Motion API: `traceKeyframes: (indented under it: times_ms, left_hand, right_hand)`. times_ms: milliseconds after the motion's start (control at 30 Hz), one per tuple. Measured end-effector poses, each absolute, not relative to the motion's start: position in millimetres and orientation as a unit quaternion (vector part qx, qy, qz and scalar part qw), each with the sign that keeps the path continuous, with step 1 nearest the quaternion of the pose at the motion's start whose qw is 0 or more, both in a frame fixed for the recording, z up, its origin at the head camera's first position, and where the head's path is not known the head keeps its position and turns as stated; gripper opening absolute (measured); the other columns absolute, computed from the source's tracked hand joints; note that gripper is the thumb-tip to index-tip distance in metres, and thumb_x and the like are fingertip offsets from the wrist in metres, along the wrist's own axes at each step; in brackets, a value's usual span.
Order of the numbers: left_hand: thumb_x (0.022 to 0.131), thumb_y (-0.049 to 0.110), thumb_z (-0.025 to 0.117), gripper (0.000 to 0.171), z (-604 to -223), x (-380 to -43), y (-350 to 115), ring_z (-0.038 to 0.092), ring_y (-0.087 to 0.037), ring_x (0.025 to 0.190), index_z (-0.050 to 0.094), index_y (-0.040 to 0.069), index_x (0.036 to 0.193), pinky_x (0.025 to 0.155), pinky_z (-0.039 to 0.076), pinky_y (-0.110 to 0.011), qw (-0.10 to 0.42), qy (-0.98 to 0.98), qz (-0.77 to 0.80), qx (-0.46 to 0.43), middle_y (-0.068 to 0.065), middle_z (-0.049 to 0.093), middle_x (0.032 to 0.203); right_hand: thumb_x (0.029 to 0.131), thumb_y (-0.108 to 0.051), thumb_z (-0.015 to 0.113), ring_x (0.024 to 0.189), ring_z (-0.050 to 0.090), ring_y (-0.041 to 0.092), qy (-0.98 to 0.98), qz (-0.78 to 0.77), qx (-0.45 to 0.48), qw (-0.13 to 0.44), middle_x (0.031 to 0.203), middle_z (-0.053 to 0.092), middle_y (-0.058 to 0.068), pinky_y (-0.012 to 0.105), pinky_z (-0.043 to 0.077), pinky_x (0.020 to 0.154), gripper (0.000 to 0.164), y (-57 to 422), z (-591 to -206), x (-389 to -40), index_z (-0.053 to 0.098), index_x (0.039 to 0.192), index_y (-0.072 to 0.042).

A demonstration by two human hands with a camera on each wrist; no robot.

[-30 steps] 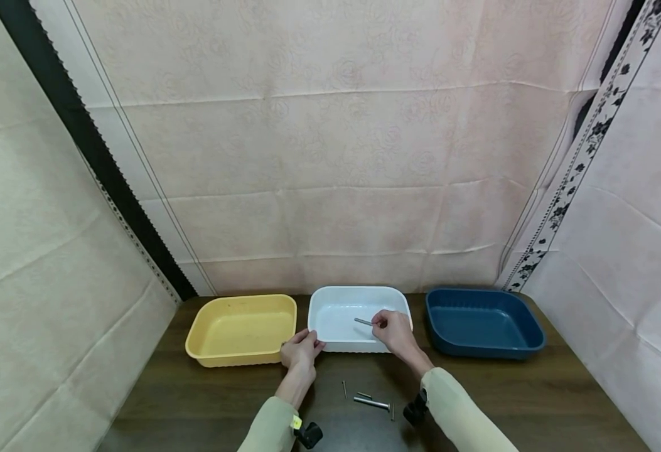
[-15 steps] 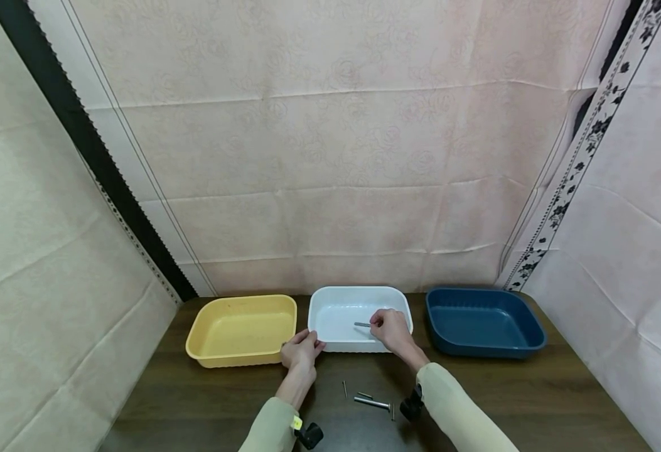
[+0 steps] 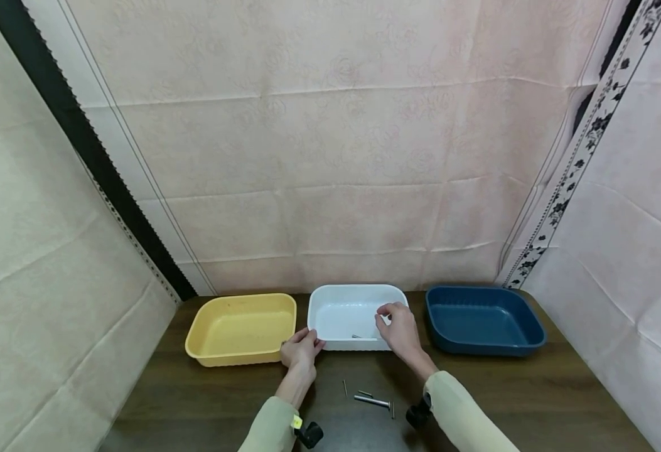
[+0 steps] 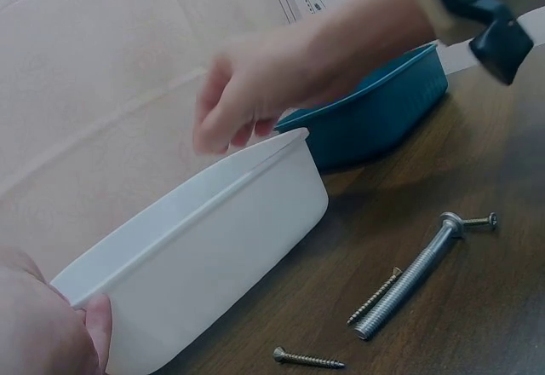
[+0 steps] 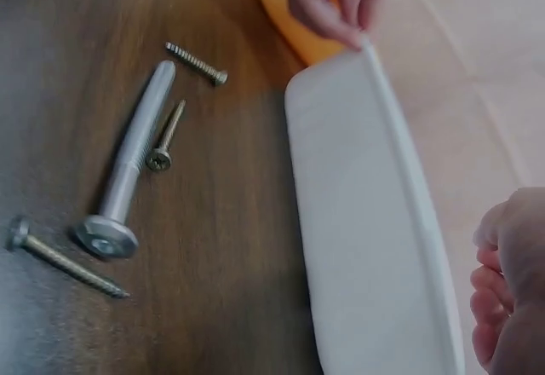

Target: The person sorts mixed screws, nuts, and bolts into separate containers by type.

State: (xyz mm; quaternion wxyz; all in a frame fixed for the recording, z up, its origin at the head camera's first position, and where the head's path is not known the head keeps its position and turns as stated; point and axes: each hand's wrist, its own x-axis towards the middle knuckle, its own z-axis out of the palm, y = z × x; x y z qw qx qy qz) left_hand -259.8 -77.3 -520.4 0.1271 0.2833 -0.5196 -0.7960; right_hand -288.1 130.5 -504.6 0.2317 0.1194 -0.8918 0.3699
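At the near left corner of a white tray (image 3: 341,304), my left hand (image 3: 299,349) pinches the rim between thumb and fingers. My right hand (image 3: 401,328) hovers over the tray's right side; its fingers are loosely curled and nothing shows between them. Inside the tray, near the front wall, lies a thin grey bolt-like piece (image 3: 356,336), partly hidden by that wall. On the table before the tray lie a large metal bolt (image 5: 128,158) and three smaller screws: one screw (image 5: 197,62) apart, another screw (image 5: 167,136) alongside the bolt, and a third screw (image 5: 72,267) by its head.
A yellow tray (image 3: 240,359) stands left of the white one, close to my left hand. To the right is a dark blue tray (image 3: 488,346). All three stand along the back of the brown wooden table (image 3: 194,408), before a pale cloth wall (image 3: 364,220).
My right hand has let go of the thin grey bolt-like piece, which now lies in the white tray. The hand has shifted slightly right. My left hand stays on the rim.
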Motion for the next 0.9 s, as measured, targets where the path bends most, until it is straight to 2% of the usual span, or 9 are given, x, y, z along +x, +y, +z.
traceKeyframes:
  times_ms: [167, 400, 667, 900]
  left_hand:
    - [0.087, -0.009, 0.069, 0.027, -520.1, -262.0, -77.5, 0.070, -0.032, 0.083, 0.067, -0.014, 0.114, 0.066, 0.063, -0.032, 0.132, -0.518, -0.797, 0.283, -0.021, 0.065, 0.093]
    - [0.087, -0.010, 0.067, 0.028, -518.0, -262.7, -78.7, 0.069, -0.031, 0.081, 0.066, -0.016, 0.114, 0.067, 0.063, -0.034, 0.138, -0.514, -0.800, 0.278, -0.024, 0.065, 0.093]
    - [0.088, -0.010, 0.067, 0.027, -517.0, -260.6, -79.8, 0.070, -0.033, 0.085, 0.066, -0.015, 0.115, 0.068, 0.063, -0.034, 0.131, -0.511, -0.802, 0.280, -0.019, 0.065, 0.091]
    - [0.088, -0.009, 0.068, 0.028, -516.4, -258.4, -78.4, 0.070, -0.032, 0.084, 0.066, -0.015, 0.115, 0.068, 0.063, -0.033, 0.128, -0.511, -0.803, 0.280, -0.029, 0.065, 0.102]
  right_hand:
    - [0.082, 0.001, 0.078, 0.076, 0.061, 0.025, -0.870, 0.404, 0.137, 0.248, 0.082, 0.066, 0.006, 0.037, 0.057, 0.067, 0.007, 139.9, -501.2, -267.3, 0.073, 0.087, -0.003]
    - [0.077, 0.007, 0.078, 0.069, 0.060, 0.010, -0.866, 0.432, 0.169, 0.188, 0.077, 0.063, -0.005, 0.025, 0.055, 0.060, 0.017, 146.8, -516.6, -222.8, 0.071, 0.083, -0.007]
    - [0.077, 0.005, 0.080, 0.071, 0.061, 0.009, -0.869, 0.437, 0.193, 0.125, 0.082, 0.063, -0.004, 0.025, 0.056, 0.058, 0.017, 149.7, -538.3, -194.0, 0.071, 0.088, -0.004]
    - [0.078, -0.001, 0.082, 0.075, 0.060, 0.009, -0.880, 0.423, 0.202, 0.081, 0.085, 0.062, -0.005, 0.025, 0.055, 0.062, 0.018, 147.7, -546.6, -184.7, 0.071, 0.091, -0.006]
